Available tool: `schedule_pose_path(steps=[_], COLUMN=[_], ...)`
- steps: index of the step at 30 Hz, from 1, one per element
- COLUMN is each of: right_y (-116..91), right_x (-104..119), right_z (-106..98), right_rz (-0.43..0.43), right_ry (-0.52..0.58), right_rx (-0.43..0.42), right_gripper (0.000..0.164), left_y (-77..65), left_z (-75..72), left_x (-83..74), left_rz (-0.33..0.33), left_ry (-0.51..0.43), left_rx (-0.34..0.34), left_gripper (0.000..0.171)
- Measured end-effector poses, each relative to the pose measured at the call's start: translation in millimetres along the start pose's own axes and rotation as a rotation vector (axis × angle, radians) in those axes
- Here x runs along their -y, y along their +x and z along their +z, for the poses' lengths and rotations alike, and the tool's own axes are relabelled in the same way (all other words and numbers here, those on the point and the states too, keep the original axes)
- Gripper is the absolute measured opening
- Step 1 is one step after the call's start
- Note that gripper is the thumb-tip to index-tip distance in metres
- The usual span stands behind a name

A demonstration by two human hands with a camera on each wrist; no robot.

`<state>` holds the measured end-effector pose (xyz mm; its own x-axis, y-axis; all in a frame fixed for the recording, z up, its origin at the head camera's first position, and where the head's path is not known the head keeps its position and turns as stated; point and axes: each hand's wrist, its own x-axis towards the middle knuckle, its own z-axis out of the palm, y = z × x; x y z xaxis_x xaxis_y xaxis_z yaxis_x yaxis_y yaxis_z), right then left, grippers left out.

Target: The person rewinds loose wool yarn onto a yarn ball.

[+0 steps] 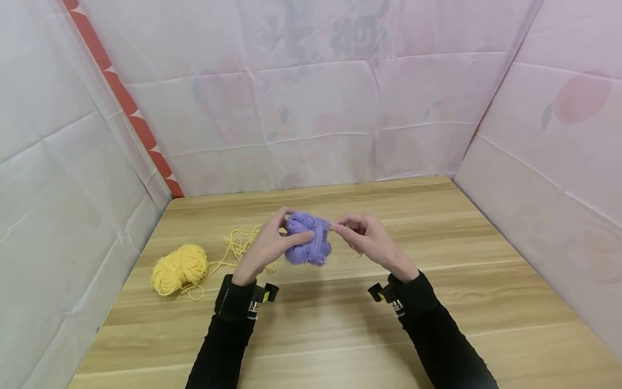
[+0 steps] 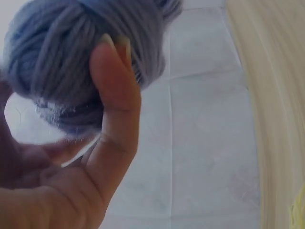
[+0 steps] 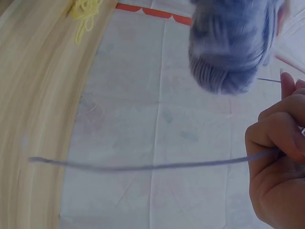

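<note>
A ball of purple yarn is held above the table in my left hand, thumb across its front and fingers behind. The left wrist view shows the thumb pressed on the wound strands of the purple ball. Just right of the ball, my right hand pinches a purple strand between thumb and forefinger. In the right wrist view, a loose length of purple strand trails out of the curled fingers, and a short taut piece runs from the fingertips toward the ball.
A ball of yellow yarn lies at the left of the wooden table. Its loose yellow strands spread behind my left wrist. Sheet-covered walls stand at the back and both sides.
</note>
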<state>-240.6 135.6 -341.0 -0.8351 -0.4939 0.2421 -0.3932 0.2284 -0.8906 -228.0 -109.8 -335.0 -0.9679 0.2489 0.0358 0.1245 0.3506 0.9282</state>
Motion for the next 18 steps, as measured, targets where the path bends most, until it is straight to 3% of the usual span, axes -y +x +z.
schedule_pose_path(steps=[4,9,14,18], right_y=[-3,-4,-1,3], right_x=[5,9,6,-1], right_z=[5,13,20,20], right_rz=[-0.068,-0.103,-0.1,-0.089], right_ry=[-0.023,-0.069,-0.057,-0.026], right_rx=[0.027,0.072,0.121,0.147], right_gripper=[0.019,0.02,0.02,0.02], left_y=[1.0,1.2,0.3,-0.8], left_z=[-1.0,-2.8,-5.4,-8.5], left_x=[0.4,1.0,0.3,-0.6], left_rz=[0.004,0.044,0.105,0.153], left_ry=[-0.084,-0.273,-0.469,-0.596], left_rx=[-0.112,-0.178,-0.155,-0.036], left_gripper=[0.056,0.056,0.048,0.04])
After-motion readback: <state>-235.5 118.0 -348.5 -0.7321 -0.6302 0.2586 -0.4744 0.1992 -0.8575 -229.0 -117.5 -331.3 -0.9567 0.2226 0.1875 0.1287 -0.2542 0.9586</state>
